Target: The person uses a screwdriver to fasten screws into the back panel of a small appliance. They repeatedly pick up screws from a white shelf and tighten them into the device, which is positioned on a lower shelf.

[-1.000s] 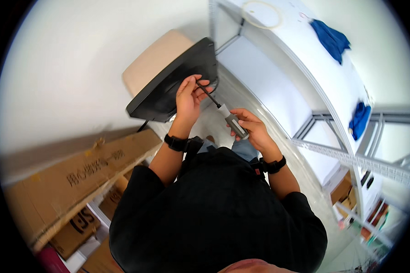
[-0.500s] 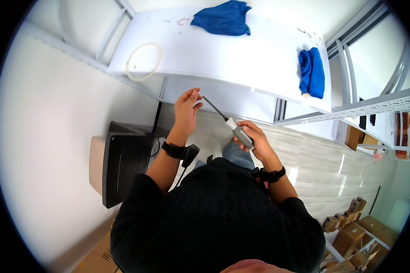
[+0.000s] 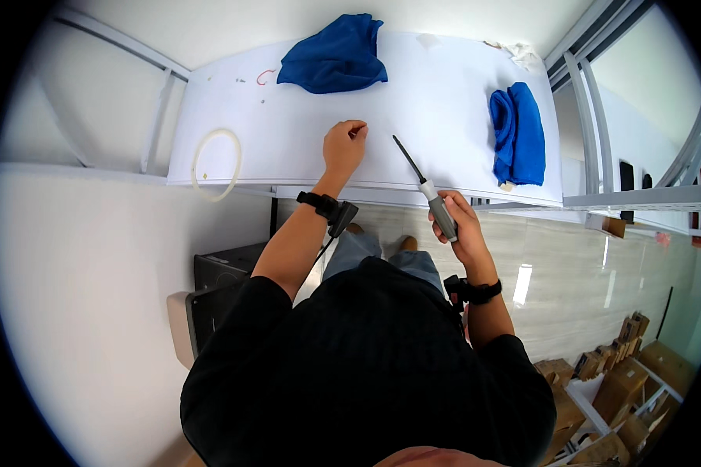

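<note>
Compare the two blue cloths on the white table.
The left cloth lies loosely spread; the right cloth is folded into a bundle. The left cloth looks darker; the right cloth, brighter. The left cloth sits toward the back; the right cloth, nearer the front. Both rest on the white table.

Right hand [image 3: 461, 227] holds screwdriver [image 3: 442, 214] by grey handle, shaft slanting up-left over white desk [image 3: 436, 117]. Left hand [image 3: 343, 152] above desk, fingers [image 3: 355, 125] curled, apart from shaft tip; hard to tell whether anything small sits in them. On desk: crumpled blue cloth [image 3: 335, 58] toward back, folded blue bundle [image 3: 528, 132] at right, pale ring [image 3: 239, 159] at left.
</note>
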{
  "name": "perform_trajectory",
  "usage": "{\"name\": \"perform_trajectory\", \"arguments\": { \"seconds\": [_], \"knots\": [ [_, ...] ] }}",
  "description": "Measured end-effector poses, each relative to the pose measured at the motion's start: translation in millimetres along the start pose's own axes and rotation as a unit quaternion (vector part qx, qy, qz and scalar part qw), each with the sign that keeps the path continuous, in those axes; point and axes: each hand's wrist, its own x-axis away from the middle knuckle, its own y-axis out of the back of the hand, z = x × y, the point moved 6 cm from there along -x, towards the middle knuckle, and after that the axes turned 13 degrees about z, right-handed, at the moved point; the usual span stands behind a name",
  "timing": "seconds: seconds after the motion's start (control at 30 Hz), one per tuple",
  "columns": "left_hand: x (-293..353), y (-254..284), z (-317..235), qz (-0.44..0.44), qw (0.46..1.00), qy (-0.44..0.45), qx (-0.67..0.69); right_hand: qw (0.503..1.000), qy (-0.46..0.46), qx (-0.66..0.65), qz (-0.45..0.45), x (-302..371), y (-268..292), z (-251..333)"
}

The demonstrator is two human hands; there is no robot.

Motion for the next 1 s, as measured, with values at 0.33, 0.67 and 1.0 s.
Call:
{"name": "perform_trajectory", "arguments": {
  "seconds": [0.33, 0.67, 1.0],
  "knots": [
    [-32, -12, 5, -0.028, 0.994, -0.011, -0.104, 0.998, 0.015, 0.003, -0.055, -25, -6, 6],
    [-32, -10, 1, -0.025, 0.99, -0.016, -0.14, 0.998, 0.006, -0.008, -0.061, -12, 1, 5],
    [85, 57, 46, -0.067, 0.928, 0.104, 0.352, 0.983, -0.114, 0.064, 0.132, -42, -67, -24]
  ]
}}
